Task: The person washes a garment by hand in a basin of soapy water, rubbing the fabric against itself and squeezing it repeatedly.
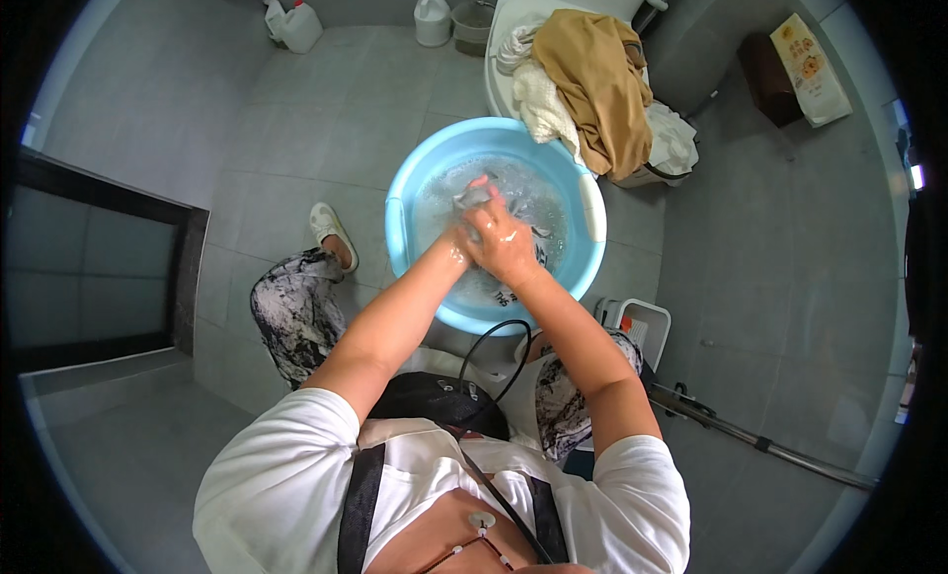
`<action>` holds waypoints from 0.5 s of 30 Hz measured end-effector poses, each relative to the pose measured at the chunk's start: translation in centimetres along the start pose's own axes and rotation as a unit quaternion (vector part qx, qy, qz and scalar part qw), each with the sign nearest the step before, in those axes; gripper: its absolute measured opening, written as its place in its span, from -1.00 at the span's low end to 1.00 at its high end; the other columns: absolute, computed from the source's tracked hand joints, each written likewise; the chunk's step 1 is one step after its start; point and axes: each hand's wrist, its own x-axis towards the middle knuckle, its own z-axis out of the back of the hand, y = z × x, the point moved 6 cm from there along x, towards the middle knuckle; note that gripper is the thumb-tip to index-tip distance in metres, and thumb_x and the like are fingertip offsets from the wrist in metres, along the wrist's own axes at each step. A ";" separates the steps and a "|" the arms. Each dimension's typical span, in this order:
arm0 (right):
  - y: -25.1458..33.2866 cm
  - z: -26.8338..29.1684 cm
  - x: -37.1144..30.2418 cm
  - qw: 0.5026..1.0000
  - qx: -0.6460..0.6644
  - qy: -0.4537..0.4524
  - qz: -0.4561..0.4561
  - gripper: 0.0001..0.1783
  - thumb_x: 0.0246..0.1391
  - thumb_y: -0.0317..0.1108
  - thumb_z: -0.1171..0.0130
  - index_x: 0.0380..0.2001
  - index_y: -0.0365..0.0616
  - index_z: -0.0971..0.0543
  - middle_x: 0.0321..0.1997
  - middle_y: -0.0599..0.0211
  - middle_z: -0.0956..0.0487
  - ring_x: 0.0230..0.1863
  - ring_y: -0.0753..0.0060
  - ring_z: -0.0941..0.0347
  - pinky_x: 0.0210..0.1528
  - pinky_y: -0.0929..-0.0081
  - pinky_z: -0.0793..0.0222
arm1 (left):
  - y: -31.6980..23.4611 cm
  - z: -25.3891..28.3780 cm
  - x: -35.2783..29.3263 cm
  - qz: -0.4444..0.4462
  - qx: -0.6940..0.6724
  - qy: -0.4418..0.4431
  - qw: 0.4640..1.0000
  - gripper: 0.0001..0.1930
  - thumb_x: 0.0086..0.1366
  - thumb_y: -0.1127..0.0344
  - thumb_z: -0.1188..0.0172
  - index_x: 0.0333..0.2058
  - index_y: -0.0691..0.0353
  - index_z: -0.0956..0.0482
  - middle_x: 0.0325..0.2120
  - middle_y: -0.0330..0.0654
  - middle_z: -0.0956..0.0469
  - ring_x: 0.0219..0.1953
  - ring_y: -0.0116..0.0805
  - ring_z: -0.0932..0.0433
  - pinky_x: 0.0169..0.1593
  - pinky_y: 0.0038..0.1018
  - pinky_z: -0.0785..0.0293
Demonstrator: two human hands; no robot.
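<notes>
A round light blue basin stands on the floor in front of me, with sudsy water in it. Over the water my right hand closes around a wet grey cloth. My left hand presses against it from the other side, its fingers mostly hidden behind the right hand and the cloth. Part of the cloth, dark lettering on it, lies in the water below my hands. Both hands look wet, with foam on the skin.
A toilet at the far side bears a tan garment and a white knitted cloth, which hangs to the basin's rim. Behind stand a white pump bottle, a small bucket and jugs. A metal pole lies right.
</notes>
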 end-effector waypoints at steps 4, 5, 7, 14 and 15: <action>-3.0 -0.2 0.0 0.993 -0.039 0.042 -0.107 -0.83 -0.17 -0.26 -0.10 -0.48 -0.06 -0.40 -0.44 0.18 -0.47 -0.49 0.12 -0.42 -0.52 0.32 -0.35 | 1.5 -1.9 -1.0 -0.033 0.106 -0.277 0.954 -0.71 0.18 0.09 0.10 -0.25 0.13 -0.41 -0.36 -0.17 -0.46 -0.34 -0.32 -0.45 -0.28 -0.39 -0.40; -4.0 -0.1 0.3 0.987 -0.042 0.050 -0.145 -0.82 -0.13 -0.23 -0.05 -0.50 -0.07 -0.38 -0.42 0.14 -0.47 -0.47 0.08 -0.42 -0.51 0.26 -0.34 | 1.6 -2.3 -1.5 -0.040 0.133 -0.343 0.929 -0.71 0.18 0.09 0.10 -0.25 0.14 -0.41 -0.36 -0.17 -0.46 -0.34 -0.31 -0.45 -0.26 -0.38 -0.40; -6.6 -0.2 0.7 0.967 -0.069 0.084 -0.228 -0.76 -0.03 -0.15 0.07 -0.50 -0.10 -0.37 -0.42 0.05 -0.47 -0.44 -0.03 -0.41 -0.43 0.14 -0.32 | 1.5 -1.6 -2.2 -0.042 0.126 -0.391 0.911 -0.70 0.18 0.10 0.11 -0.26 0.18 -0.40 -0.32 -0.20 -0.47 -0.27 -0.33 -0.44 -0.16 -0.37 -0.36; -12.4 1.7 -1.0 0.926 0.054 -0.015 -0.373 -0.69 -0.03 -0.14 0.00 -0.22 -0.01 -0.41 -0.30 0.02 -0.48 -0.25 0.00 -0.39 -0.22 0.24 -0.27 | -5.4 0.6 -2.9 -0.134 0.167 -0.371 0.904 -0.46 0.10 0.01 -0.02 -0.03 0.21 -0.21 -0.06 -0.12 -0.32 -0.08 -0.27 -0.35 -0.01 -0.34 -0.25; -12.1 1.9 -0.5 0.936 0.062 -0.013 -0.346 -0.62 -0.05 -0.15 -0.03 -0.11 0.06 -0.37 -0.22 0.03 -0.43 -0.16 0.07 -0.36 -0.17 0.28 -0.26 | -5.4 0.0 -3.4 -0.145 0.186 -0.372 0.898 -0.35 0.11 0.03 -0.02 0.07 0.25 -0.04 0.05 -0.09 -0.17 0.04 -0.25 -0.23 0.06 -0.33 -0.14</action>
